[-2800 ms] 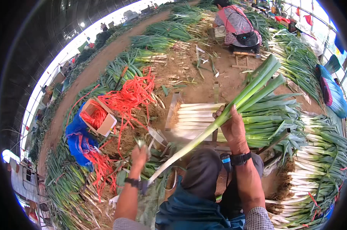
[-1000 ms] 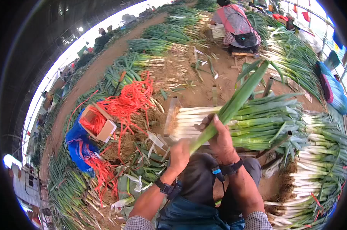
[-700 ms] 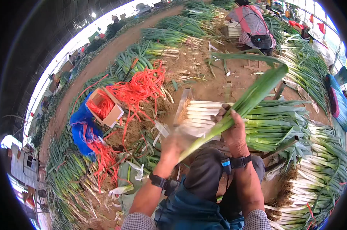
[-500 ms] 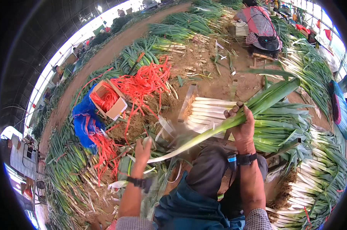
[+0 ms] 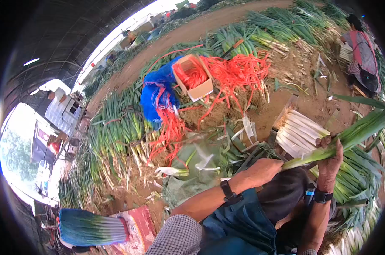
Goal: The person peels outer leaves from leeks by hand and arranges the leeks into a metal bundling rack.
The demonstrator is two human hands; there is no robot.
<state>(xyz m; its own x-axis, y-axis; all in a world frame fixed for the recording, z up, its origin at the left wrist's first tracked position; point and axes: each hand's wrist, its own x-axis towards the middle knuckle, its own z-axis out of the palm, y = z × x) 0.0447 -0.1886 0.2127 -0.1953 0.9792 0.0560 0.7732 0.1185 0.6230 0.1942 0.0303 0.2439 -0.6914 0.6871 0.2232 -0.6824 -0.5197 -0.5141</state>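
A long leek (image 5: 305,159) slants across my lap, its green leaves toward the upper right. My right hand (image 5: 331,159) is closed around it where the leaves begin. At the leek's lower end my left hand (image 5: 265,171) is closed, and the white end is hidden by that hand. Just beyond my right hand, a row of trimmed white leeks (image 5: 300,131) lies side by side against an upright board (image 5: 288,108), with their roots toward it.
A cardboard box (image 5: 199,90) of red ribbon stands beside a blue net bag (image 5: 152,100) and loose red ribbon (image 5: 239,72). Leek piles (image 5: 111,144) line the left. A tied bundle (image 5: 92,228) lies at lower left. Another person (image 5: 362,59) sits at upper right.
My view has swung left, so things sit further right. My left hand, earlier beside the leek's white end with fingers raised, is now closed on the stalk nearer my right hand.
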